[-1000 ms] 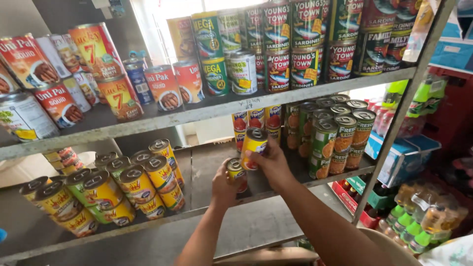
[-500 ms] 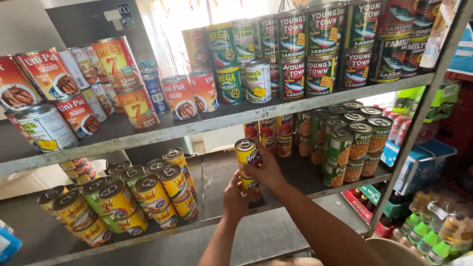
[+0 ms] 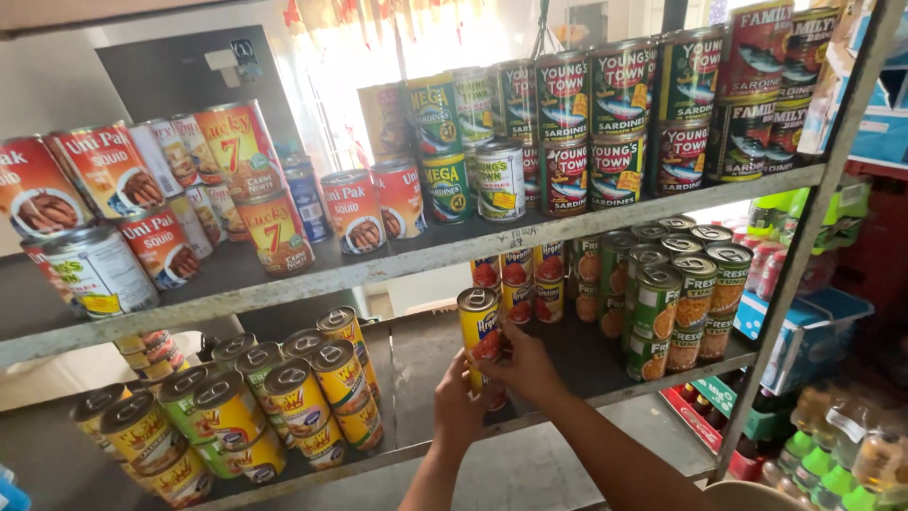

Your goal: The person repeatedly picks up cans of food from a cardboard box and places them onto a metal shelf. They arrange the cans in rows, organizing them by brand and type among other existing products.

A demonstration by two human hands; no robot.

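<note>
My right hand (image 3: pixel 528 364) grips a yellow can (image 3: pixel 480 325) with a red picture, standing upright on top of a second can (image 3: pixel 492 390) on the lower metal shelf (image 3: pixel 605 393). My left hand (image 3: pixel 458 409) holds that lower can, which is mostly hidden behind my fingers. Both hands meet at this small stack in the shelf's middle. Left of it stands a group of yellow and green cans (image 3: pixel 284 397). To the right are green and orange cans (image 3: pixel 676 298), stacked two high.
The upper shelf (image 3: pixel 397 260) carries red squid cans (image 3: pixel 104 180) at left and stacked sardine cans (image 3: pixel 591 109) at right. A slanted metal upright (image 3: pixel 804 246) bounds the right side. Bottles (image 3: pixel 842 445) and a blue bin (image 3: pixel 804 331) sit lower right.
The view has shifted slightly. My right hand has brought the yellow can down onto the can in my left hand, forming an upright stack; both hands stay on it.
</note>
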